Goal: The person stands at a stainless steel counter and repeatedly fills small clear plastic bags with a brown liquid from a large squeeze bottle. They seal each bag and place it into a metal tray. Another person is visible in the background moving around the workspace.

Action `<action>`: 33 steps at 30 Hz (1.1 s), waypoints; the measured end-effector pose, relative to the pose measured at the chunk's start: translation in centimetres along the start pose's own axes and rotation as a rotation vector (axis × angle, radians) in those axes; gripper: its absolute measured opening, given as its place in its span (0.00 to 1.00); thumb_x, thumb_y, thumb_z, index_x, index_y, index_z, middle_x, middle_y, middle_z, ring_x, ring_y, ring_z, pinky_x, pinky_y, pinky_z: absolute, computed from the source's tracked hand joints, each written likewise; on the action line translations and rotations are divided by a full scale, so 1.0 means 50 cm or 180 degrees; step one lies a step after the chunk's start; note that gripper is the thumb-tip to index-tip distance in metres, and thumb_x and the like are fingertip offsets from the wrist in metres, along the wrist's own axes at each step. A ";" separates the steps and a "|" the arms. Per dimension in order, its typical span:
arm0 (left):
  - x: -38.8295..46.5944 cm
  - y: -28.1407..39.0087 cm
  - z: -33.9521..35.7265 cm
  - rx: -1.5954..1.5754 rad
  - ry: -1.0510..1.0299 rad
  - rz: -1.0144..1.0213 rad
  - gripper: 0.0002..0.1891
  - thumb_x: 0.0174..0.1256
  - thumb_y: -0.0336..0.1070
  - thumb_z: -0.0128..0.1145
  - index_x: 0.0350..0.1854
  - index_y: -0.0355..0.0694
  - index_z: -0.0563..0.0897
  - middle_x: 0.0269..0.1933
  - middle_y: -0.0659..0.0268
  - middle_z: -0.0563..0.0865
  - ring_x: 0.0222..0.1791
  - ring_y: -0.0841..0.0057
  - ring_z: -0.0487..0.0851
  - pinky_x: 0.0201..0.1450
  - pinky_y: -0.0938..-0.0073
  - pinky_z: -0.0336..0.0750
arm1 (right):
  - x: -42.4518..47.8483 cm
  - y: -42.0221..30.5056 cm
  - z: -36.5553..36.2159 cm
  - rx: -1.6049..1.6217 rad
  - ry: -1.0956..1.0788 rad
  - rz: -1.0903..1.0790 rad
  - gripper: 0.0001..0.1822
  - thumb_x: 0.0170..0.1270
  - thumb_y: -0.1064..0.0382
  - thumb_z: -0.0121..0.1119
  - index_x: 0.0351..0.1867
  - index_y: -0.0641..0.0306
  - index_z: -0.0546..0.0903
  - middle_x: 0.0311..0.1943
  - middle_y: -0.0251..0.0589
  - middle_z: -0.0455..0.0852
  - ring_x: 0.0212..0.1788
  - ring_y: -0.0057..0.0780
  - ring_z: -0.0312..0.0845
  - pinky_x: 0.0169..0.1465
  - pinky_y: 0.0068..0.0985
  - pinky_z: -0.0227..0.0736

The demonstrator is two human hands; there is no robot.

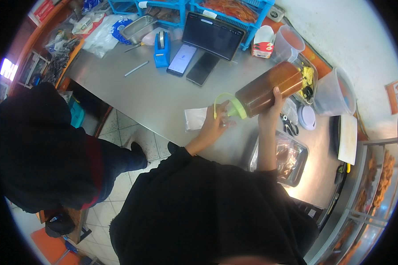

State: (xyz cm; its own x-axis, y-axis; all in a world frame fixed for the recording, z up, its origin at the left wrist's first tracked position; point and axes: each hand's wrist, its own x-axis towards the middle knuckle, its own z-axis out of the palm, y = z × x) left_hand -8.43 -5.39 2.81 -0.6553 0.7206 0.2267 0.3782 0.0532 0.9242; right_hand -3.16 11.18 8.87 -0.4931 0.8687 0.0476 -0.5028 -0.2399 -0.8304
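Observation:
My right hand [278, 101] grips a large squeeze bottle [268, 86] of brown sauce. The bottle lies tilted over the steel table, its yellow-green nozzle cap [238, 109] pointing left and slightly down. Around the nozzle tip curl the fingers of my left hand [214, 121]. Something clear, perhaps thin plastic, shows at those fingers, but whether they grip it is unclear. Just beneath and left of that hand is a stack of small clear plastic bags [194, 118] on the table. Below my right forearm sits a metal tray [305, 158] containing clear plastic packaging.
Scissors [289, 126] and a round lid [306, 118] lie right of the bottle. Two phones [181, 60], a tablet [214, 35] and a tape dispenser [162, 49] stand at the back. A cleaver [347, 140] is at the right edge. A person [49, 149] in black is at left.

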 end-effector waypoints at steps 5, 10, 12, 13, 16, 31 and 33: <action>-0.002 -0.002 0.000 -0.0006 0.0120 0.0262 0.35 0.55 0.32 0.62 0.65 0.42 0.59 0.48 0.60 0.67 0.39 0.74 0.71 0.38 0.76 0.72 | 0.008 0.065 -0.071 0.0659 0.0078 0.1134 0.25 0.59 0.50 0.55 0.55 0.56 0.68 0.50 0.40 0.73 0.52 0.33 0.70 0.56 0.33 0.65; -0.006 0.005 0.004 -0.1183 -0.0223 -0.0447 0.36 0.61 0.37 0.54 0.69 0.45 0.50 0.58 0.54 0.63 0.46 0.72 0.69 0.43 0.74 0.72 | -0.023 0.074 -0.081 0.1311 0.0258 0.2150 0.22 0.60 0.48 0.52 0.51 0.57 0.72 0.48 0.38 0.76 0.49 0.32 0.71 0.51 0.31 0.69; -0.005 0.015 0.005 -0.2448 -0.0384 -0.1249 0.36 0.64 0.41 0.51 0.70 0.46 0.46 0.62 0.53 0.62 0.48 0.71 0.70 0.45 0.73 0.72 | -0.012 0.082 -0.109 0.1649 0.0084 0.2583 0.16 0.61 0.53 0.51 0.46 0.58 0.75 0.43 0.37 0.78 0.44 0.29 0.73 0.47 0.26 0.71; 0.000 0.026 0.006 -0.2984 -0.0301 -0.1289 0.36 0.65 0.42 0.49 0.70 0.47 0.45 0.62 0.52 0.62 0.49 0.70 0.71 0.46 0.72 0.72 | 0.010 0.107 -0.145 0.2125 0.0133 0.2752 0.19 0.61 0.50 0.50 0.47 0.60 0.73 0.45 0.39 0.76 0.45 0.31 0.73 0.46 0.26 0.73; 0.003 0.071 0.009 -0.4148 -0.0246 -0.1444 0.33 0.68 0.44 0.43 0.71 0.49 0.43 0.63 0.51 0.64 0.55 0.64 0.72 0.51 0.69 0.71 | 0.036 0.146 -0.189 0.2304 -0.0172 0.2552 0.26 0.58 0.49 0.54 0.52 0.65 0.68 0.47 0.44 0.74 0.42 0.34 0.74 0.41 0.23 0.75; -0.093 0.111 0.023 -0.1891 -0.1446 -0.0974 0.17 0.71 0.40 0.40 0.57 0.40 0.70 0.45 0.65 0.79 0.42 0.80 0.77 0.42 0.82 0.72 | -0.147 -0.098 -0.143 -0.1032 -0.2506 0.1088 0.43 0.50 0.80 0.58 0.67 0.60 0.50 0.30 0.36 0.77 0.34 0.19 0.73 0.36 0.16 0.70; -0.109 0.117 0.042 -0.2022 -0.1111 -0.0862 0.11 0.68 0.37 0.47 0.47 0.37 0.75 0.40 0.65 0.80 0.38 0.82 0.78 0.40 0.85 0.72 | -0.147 -0.093 -0.184 -0.1504 -0.2483 0.0713 0.43 0.51 0.80 0.57 0.67 0.59 0.50 0.30 0.36 0.76 0.34 0.20 0.73 0.38 0.16 0.68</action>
State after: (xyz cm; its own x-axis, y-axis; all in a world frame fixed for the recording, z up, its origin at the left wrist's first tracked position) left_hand -1.29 -7.55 6.33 -0.3873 0.9208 -0.0451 -0.2828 -0.0721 0.9565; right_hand 9.33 9.89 7.28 -0.9662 0.2465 0.0759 -0.0826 -0.0169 -0.9964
